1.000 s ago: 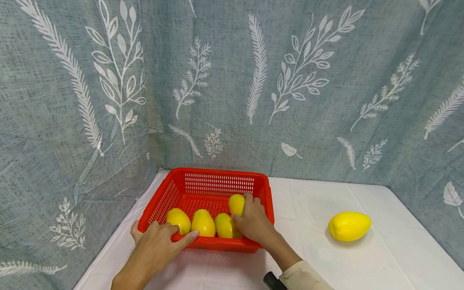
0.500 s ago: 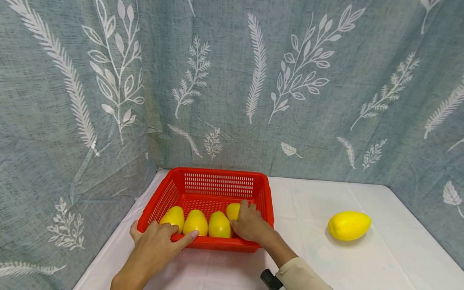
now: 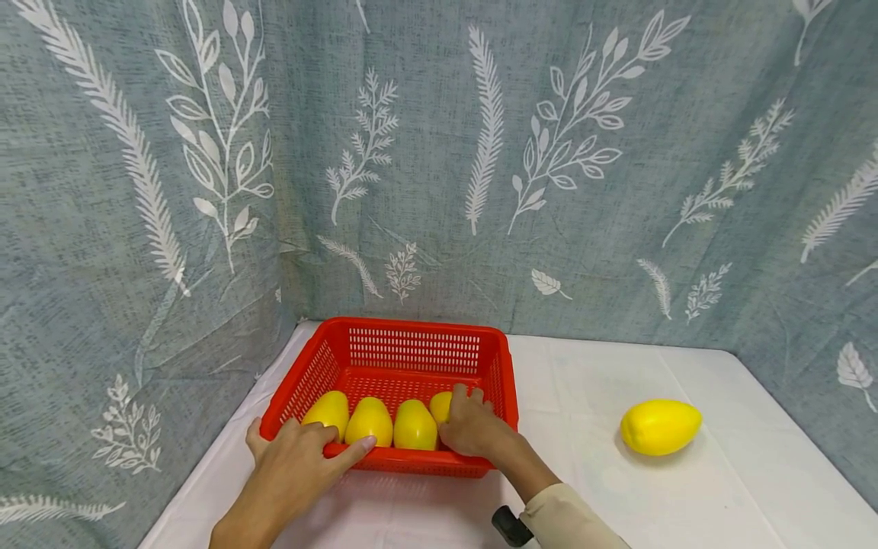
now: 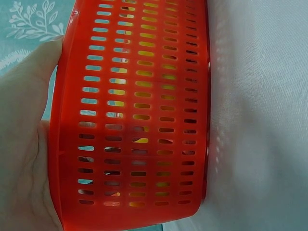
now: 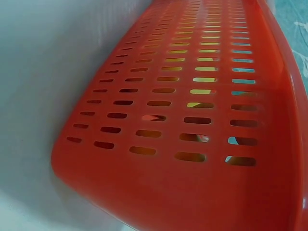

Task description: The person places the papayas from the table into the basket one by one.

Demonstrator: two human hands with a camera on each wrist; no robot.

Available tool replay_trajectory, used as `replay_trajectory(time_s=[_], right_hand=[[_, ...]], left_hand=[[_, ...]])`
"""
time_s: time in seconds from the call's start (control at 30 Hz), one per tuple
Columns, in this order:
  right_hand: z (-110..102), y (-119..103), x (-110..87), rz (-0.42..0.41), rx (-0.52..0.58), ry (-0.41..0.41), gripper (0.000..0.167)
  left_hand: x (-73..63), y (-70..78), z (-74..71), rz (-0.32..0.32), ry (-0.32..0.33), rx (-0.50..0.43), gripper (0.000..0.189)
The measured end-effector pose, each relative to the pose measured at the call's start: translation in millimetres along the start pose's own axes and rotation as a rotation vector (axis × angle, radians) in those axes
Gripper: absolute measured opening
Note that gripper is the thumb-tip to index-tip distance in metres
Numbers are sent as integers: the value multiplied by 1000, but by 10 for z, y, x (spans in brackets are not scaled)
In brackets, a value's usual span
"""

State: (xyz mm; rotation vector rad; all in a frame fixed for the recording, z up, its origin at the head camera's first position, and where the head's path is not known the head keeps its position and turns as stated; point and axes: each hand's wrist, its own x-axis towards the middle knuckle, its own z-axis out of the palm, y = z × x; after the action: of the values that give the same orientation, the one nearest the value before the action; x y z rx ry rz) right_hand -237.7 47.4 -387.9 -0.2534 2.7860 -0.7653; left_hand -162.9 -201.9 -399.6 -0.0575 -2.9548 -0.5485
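Observation:
A red slotted plastic basket (image 3: pixel 411 460) stands on the white-covered table, with several yellow mangoes lined up along its front wall. My left hand (image 3: pixel 291 465) grips the front left rim, its thumb over the edge; the left wrist view shows the same hand (image 4: pixel 21 130) beside the slotted wall (image 4: pixel 72 183). Inside the right front corner, my right hand (image 3: pixel 476 427) holds the rightmost mango (image 3: pixel 441 404), which it partly covers. Just left of that lies another mango (image 3: pixel 414 425). From the right wrist, only the basket's outer wall (image 5: pixel 144 192) shows, hiding the fingers.
One more yellow mango (image 3: pixel 661 427) lies on the white tablecloth (image 3: pixel 604 488), right of the basket. A blue-green curtain (image 3: pixel 439 152) with white leaf prints hangs behind and along both sides. A black strap (image 3: pixel 511 526) sits at the right wrist.
My right hand has lowered the rightmost mango toward the basket's front corner. The other mangoes in the row have shifted left and stand straighter. The left hand keeps its place on the rim.

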Motion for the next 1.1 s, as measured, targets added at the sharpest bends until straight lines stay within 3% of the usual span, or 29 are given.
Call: replay_trajectory(time_s=[0.43,0.57,0.87,1.1], right_hand=[[-7,16,1,-11,13,-16,83],[-3,23,3,-27,20,-7,79],[2,37,-24,-107,56,113,70],[11,36,-65,-135,80,205,72]], left_hand=[[17,6,6,-18,-21,-5,75],[27,8,8,-27,-36,-7,75],[25,7,2,-29,-36,-11,75],[22,9,-4,-22,-30,-12,75]])
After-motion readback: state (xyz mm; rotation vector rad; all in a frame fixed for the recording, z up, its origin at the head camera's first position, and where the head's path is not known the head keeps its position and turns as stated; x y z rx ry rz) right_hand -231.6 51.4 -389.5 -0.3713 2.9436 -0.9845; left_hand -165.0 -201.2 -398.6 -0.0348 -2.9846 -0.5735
